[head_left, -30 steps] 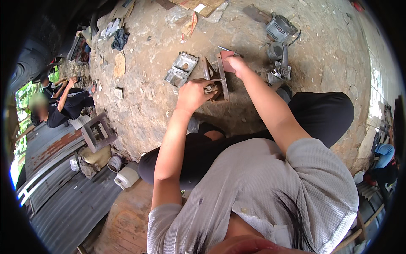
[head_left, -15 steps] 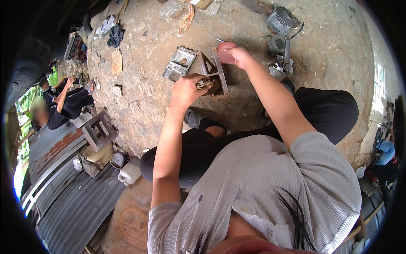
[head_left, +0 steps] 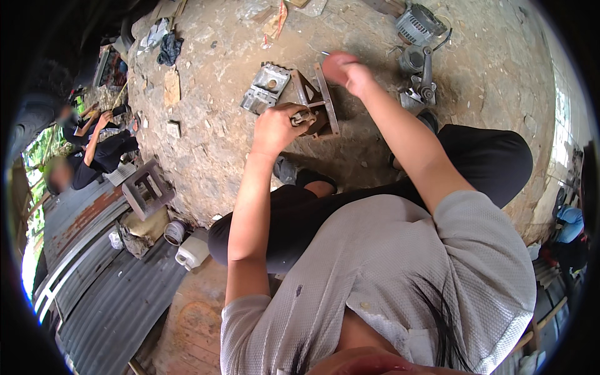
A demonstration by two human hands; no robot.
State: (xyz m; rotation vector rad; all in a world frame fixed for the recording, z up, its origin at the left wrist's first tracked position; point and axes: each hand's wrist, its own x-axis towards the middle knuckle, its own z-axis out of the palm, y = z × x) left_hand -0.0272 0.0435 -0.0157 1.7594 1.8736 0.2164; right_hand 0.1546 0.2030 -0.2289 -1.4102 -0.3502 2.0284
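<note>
My left hand (head_left: 278,128) is closed round a small greyish metal part (head_left: 303,117), held against the near left side of a rusty metal stand (head_left: 327,107). My fingers cover much of that part. Beyond the stand's far right side, my right hand (head_left: 347,70) is raised and smeared by motion. It looks closed, and the thin tip of a metal tool (head_left: 325,53) sticks out past its fingers. What kind of tool it is cannot be made out. A silvery cast metal housing (head_left: 267,87) lies on the ground just left of the stand, beyond my left hand.
Right of my right arm lie a finned motor-like unit (head_left: 420,25) and metal parts with a lever (head_left: 426,78). A rusty metal frame (head_left: 148,189), a white jug (head_left: 192,253) and corrugated sheets (head_left: 119,300) are at left. Another person (head_left: 103,150) sits at far left.
My right hand has shifted slightly farther away and to the right, with the tool tip still showing. My left hand keeps its hold on the metal part against the stand.
</note>
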